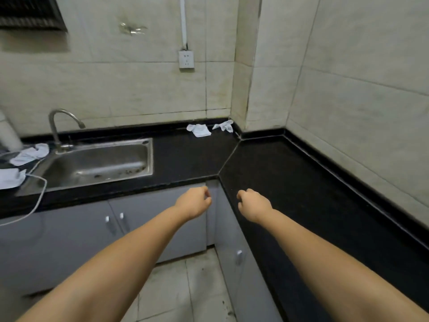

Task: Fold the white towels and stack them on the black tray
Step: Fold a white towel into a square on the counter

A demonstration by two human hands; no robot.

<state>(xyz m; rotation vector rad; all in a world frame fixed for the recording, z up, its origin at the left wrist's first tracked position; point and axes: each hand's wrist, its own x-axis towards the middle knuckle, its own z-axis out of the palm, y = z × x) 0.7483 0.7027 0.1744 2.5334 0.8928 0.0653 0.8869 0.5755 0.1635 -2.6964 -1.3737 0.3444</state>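
Observation:
Two crumpled white towels lie at the back of the black counter near the wall corner: one and a smaller one to its right. Two more white towels sit left of the sink, one by the faucet base and one at the left edge. My left hand and my right hand are stretched out in front of the counter's inner corner, fingers curled in, holding nothing. No black tray is in view.
A steel sink with a curved faucet is set in the L-shaped black counter. A white cable hangs over the counter's front edge. Grey cabinet doors stand below. A wall socket is above.

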